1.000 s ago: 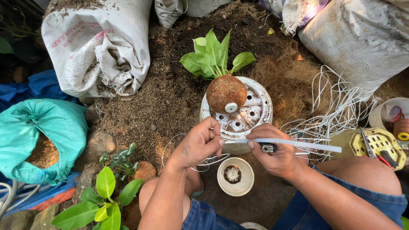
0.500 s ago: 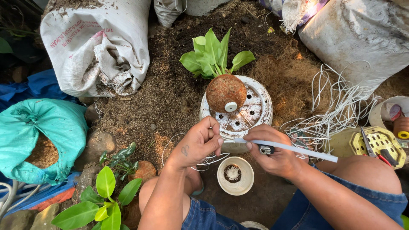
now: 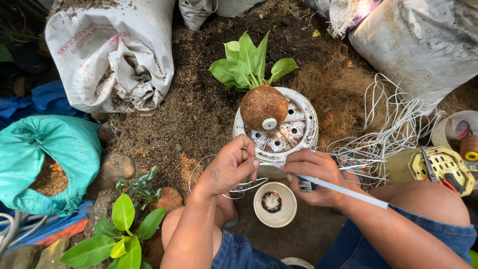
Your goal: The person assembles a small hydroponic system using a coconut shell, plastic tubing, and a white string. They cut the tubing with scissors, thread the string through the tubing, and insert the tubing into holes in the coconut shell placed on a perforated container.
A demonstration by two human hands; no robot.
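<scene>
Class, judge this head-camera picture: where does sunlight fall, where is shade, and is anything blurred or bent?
Head view: sunlight strikes the sack top right and the fibre pile; both hands and the small cup sit in soft shade, sharp; the picture's edges curve slightly from the wide lens.

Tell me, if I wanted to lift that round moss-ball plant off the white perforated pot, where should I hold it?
Probably cup the brown ball itself, coming in from its two sides. It lies tipped over on the upturned white pot, its leaves pointing away and its white plug facing the hands. The round, firm-looking body suits a wide grip; the leaves look too soft to pull on.
</scene>
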